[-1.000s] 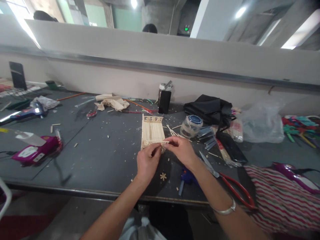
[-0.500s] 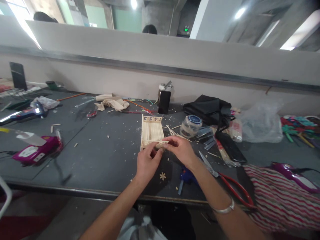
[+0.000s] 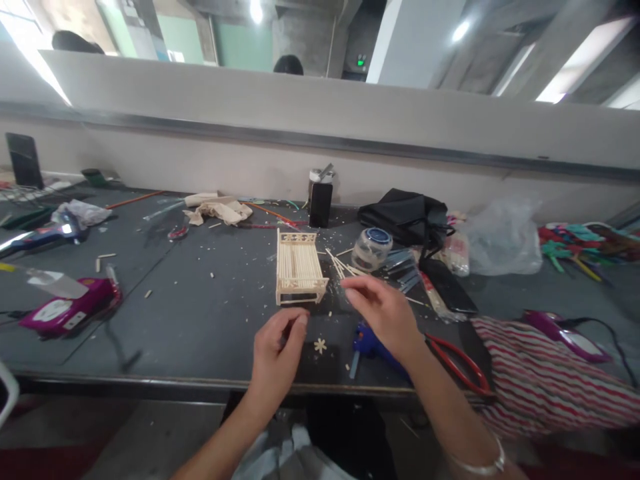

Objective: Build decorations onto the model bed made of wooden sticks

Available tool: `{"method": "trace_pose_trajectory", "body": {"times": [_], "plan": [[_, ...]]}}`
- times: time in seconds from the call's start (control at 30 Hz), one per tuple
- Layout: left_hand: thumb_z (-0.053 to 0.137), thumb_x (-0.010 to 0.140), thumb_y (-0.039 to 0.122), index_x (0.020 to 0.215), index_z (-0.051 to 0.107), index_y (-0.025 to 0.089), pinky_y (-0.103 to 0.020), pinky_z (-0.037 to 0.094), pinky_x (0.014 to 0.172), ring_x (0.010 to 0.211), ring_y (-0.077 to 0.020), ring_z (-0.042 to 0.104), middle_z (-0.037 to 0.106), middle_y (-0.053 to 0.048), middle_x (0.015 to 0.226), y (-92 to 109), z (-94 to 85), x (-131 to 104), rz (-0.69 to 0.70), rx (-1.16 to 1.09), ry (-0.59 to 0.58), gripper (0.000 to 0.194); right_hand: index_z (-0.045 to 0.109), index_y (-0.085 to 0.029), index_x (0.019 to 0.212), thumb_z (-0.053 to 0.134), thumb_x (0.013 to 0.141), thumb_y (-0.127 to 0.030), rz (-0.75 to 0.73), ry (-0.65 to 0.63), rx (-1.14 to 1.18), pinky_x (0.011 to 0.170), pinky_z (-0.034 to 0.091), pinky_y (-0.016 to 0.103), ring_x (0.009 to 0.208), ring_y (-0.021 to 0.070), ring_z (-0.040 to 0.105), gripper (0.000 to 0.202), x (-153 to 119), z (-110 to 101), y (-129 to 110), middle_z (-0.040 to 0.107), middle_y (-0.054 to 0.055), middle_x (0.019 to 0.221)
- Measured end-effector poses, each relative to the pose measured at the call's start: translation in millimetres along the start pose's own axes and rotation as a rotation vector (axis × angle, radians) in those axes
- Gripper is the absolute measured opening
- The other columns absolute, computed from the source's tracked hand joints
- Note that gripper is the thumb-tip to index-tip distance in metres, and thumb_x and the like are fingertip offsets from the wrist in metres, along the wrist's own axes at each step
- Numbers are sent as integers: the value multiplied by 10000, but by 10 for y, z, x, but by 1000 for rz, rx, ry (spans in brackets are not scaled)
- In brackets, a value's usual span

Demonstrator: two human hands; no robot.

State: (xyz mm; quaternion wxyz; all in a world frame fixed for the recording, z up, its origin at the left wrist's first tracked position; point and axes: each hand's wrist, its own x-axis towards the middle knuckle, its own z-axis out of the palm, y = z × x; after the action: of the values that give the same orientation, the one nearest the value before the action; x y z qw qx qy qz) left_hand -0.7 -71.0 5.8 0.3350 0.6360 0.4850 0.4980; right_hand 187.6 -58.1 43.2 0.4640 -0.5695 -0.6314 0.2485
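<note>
A small bed-shaped model made of thin wooden sticks stands on the dark table, with a slatted top and a raised rail at each end. My left hand is just in front of it, apart from it, fingers curled and thumb tip against the index finger; nothing shows in the pinch. To the model's right my right hand hovers, fingers loosely apart and holding nothing. A little star-shaped piece of sticks lies between my hands. Under my right hand is a blue glue gun, partly hidden.
Loose sticks lie beside a clear jar. Red-handled scissors and a striped cloth are at right. A black phone leans upright at the back. A purple device sits at left.
Both hands have let go of the model's near end and moved apart, the left towards me, the right to the right. The near rail now shows. The camera view has shifted slightly.
</note>
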Motion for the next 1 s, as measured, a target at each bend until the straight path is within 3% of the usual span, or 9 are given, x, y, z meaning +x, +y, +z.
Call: {"method": "trace_pose_trajectory", "body": {"times": [0.13,0.37,0.53,0.63,0.77,0.9,1.0], "plan": [[402,929,298,670,470,183,-208,334,536,571,-103,413,435,32,605,94,-38,-313,-71,-61,-192,292,686,-247,842,544,878,-336,44,-37,-13,586,460,254,633,159,600,171,-547,54,-226,670,13,731],[377,928,388,587,311,197,-223,265,497,535,-101,296,299,45,573,135,53,-740,-206,-198,-229,396,679,-229,771,560,865,-361,112,-90,109,505,417,214,529,121,550,201,-1173,279,-335,616,-11,607],[437,912,399,617,422,178,-216,303,530,571,-105,348,372,34,595,237,-32,-926,-168,-214,-272,369,603,-199,673,560,849,-437,144,-103,170,451,389,206,458,102,490,299,-1350,258,-391,536,-27,527],[477,903,366,732,524,172,-209,351,551,590,-107,405,448,24,647,326,-116,-981,-138,-213,-295,263,619,-198,754,533,866,-423,140,-75,173,454,418,209,460,107,508,266,-1376,208,-416,545,-24,549],[466,904,275,888,586,185,-210,407,586,631,-119,495,542,2,724,358,-197,-898,-31,-139,-273,150,646,-209,917,518,873,-368,143,-46,215,464,455,209,490,110,546,208,-1339,112,-373,608,-5,648],[478,840,169,903,641,192,-228,444,680,803,-153,561,608,-49,918,269,-211,-601,144,-2,-139,176,646,-205,851,546,850,-349,148,9,242,461,453,212,482,99,529,175,-1294,-3,-279,633,5,686],[493,855,246,856,653,186,-213,429,589,653,-136,544,590,-4,694,153,-181,-303,75,70,-85,171,649,-194,897,588,826,-405,208,-8,293,430,437,214,452,95,510,231,-1229,-82,-242,659,14,676]]}}
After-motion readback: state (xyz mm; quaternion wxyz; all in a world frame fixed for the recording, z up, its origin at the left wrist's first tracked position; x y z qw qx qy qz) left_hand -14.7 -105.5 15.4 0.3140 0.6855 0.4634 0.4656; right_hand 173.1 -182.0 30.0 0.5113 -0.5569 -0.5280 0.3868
